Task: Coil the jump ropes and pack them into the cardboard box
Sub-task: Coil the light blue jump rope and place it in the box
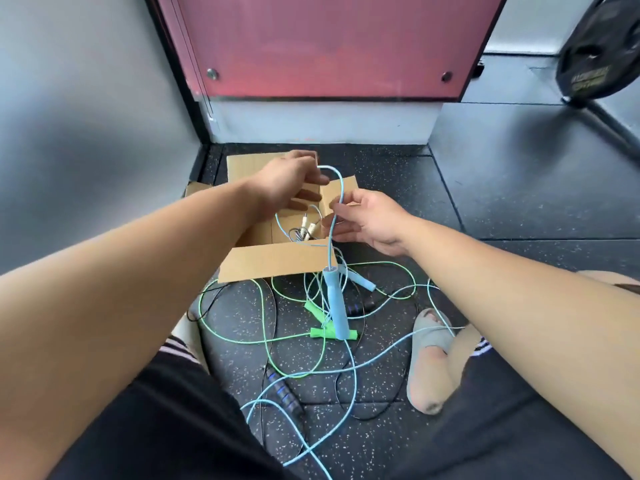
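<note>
Left grip: the left hand (294,181) pinches the top of a loop in the thin light-blue plastic jump rope (341,188), held high so the cord hangs free.
Right grip: the right hand (367,220) pinches the same cord lower down, probably to set the coil's size.
Handle: the light-blue plastic handle (334,303) dangles in front of the box's near flap.
Box: the open brown cardboard box (273,263) on the floor holds a white-handled rope (308,226).
Unpacked: the bright green rope (263,327) lies tangled on the floor.

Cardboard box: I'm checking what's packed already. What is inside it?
Inside the cardboard box lie two white handles with a dark cord, and a loop of the blue rope dips in. The left hand and near flap hide the rest.
</note>
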